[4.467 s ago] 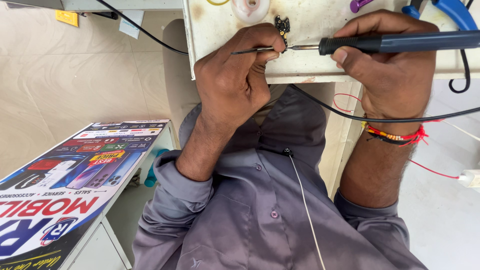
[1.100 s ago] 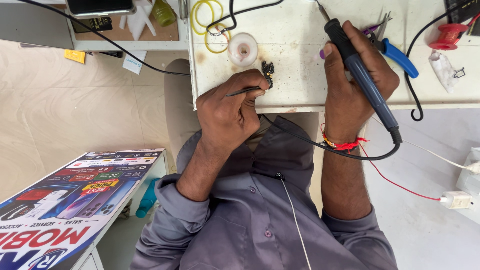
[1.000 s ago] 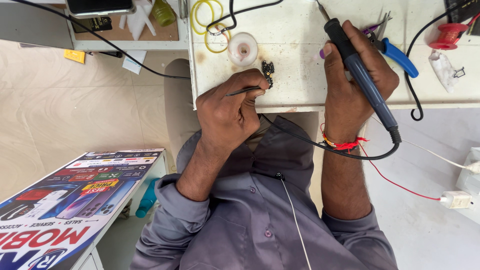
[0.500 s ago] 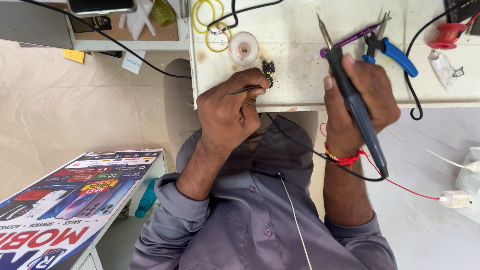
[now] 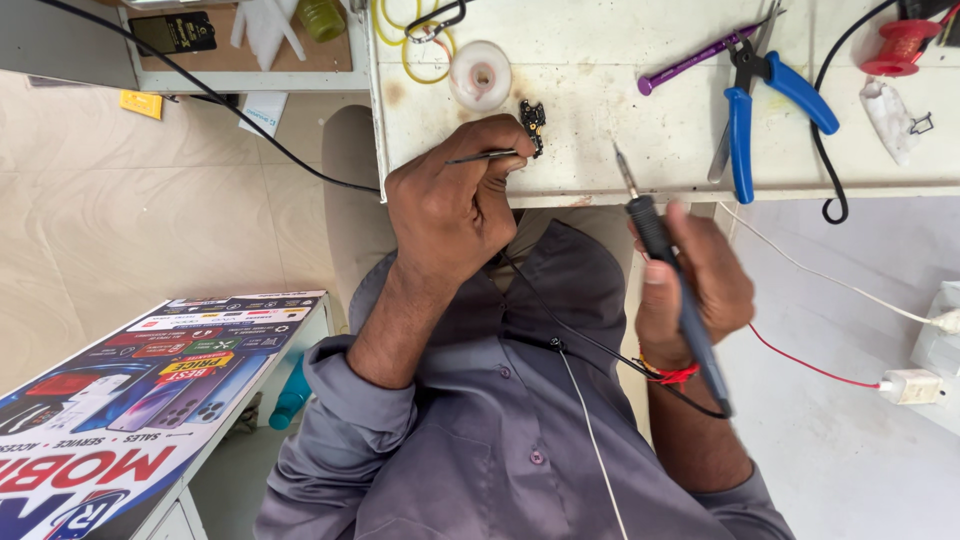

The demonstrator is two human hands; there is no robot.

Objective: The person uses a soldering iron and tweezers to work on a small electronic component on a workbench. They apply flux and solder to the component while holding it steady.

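My left hand (image 5: 455, 205) grips thin metal tweezers (image 5: 485, 156) whose tips press on a small black circuit board (image 5: 533, 124) near the front edge of the white worktable (image 5: 600, 90). My right hand (image 5: 695, 285) holds a dark soldering iron (image 5: 665, 260) like a pen, below the table edge, with its metal tip pointing up and clear of the board. A red thread band sits on the right wrist. The iron's black cord loops across my grey shirt.
On the table lie blue-handled pliers (image 5: 765, 95), a purple-handled tool (image 5: 690, 62), a white round solder reel (image 5: 480, 75), a yellow wire coil (image 5: 410, 50) and a red spool (image 5: 898, 45). A white charger (image 5: 908, 385) with red wire is at right, a printed poster board (image 5: 140, 400) at lower left.
My right hand has drawn the soldering iron back from the tabletop toward my body and lowered it. The left hand and tweezers have stayed on the small board.
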